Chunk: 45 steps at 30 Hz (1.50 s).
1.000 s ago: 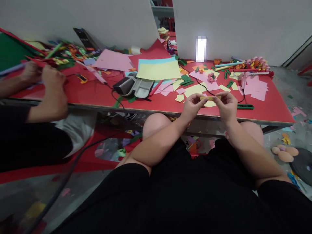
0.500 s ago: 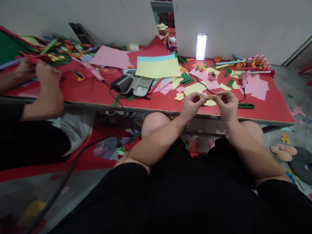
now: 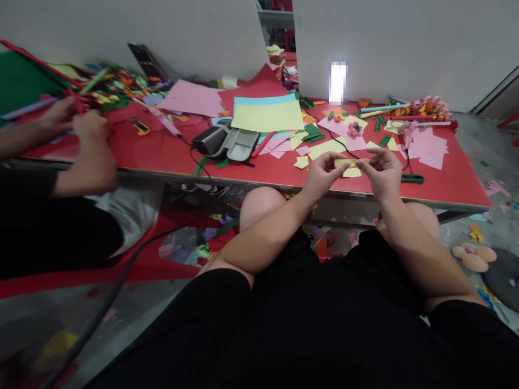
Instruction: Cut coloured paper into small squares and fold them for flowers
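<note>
A small yellow paper strip (image 3: 344,162) is pinched between my two hands, just above the front edge of the red table (image 3: 454,186). My left hand (image 3: 324,175) grips its left end between thumb and fingers. At the right end, my right hand (image 3: 383,173) has its thumb and a fingertip on the strip, with the other fingers raised. Under the strip lies a yellow paper piece (image 3: 352,173). Right of my right hand is a green cutter (image 3: 412,178). Folded green paper pieces (image 3: 313,133) and a pink paper flower (image 3: 354,129) lie beyond my hands.
Yellow (image 3: 267,115) and pink sheets (image 3: 194,97) lie behind an opened grey case (image 3: 241,145). A pink glue gun (image 3: 406,138) with a cord stands at right. On the left, a co-worker's hands (image 3: 91,127) hold red paper. A cable (image 3: 117,286) crosses the lower left.
The fingers of my right hand have lifted and spread a little at the strip's right end. The co-worker's hands have shifted with the red paper. The view has moved slightly.
</note>
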Tool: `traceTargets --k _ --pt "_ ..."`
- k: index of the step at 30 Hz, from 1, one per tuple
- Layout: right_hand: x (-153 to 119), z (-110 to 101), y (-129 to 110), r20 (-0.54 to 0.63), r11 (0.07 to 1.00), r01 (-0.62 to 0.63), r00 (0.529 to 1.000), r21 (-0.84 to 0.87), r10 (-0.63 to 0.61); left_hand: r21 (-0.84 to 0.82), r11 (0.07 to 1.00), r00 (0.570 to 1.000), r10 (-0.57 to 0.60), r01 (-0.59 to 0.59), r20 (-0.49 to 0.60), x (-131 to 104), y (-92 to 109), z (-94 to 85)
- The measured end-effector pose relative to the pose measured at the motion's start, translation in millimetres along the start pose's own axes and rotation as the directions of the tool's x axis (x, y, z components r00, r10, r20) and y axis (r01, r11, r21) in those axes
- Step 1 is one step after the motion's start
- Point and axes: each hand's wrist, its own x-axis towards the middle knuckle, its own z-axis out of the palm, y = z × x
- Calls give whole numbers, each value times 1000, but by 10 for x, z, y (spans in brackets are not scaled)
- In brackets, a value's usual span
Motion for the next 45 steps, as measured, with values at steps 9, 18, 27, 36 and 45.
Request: traceTargets --k 9,18,27,36,45 --pt "-30 -3 -139 90 997 23 996 -79 -15 -1 998 996 -69 69 61 30 -26 -64" --pt "4 1 -80 171 999 -31 985 -40 37 44 997 992 -66 61 109 53 64 -171" --pt "60 1 -55 152 999 16 988 -40 -9 97 994 994 -56 46 95 91 92 -250" --pt "75 33 -76 158 1000 -25 987 12 23 184 983 999 -15 6 44 82 130 -296" --pt "30 39 -24 220 999 -43 975 13 39 199 975 992 80 -97 93 96 80 -310"
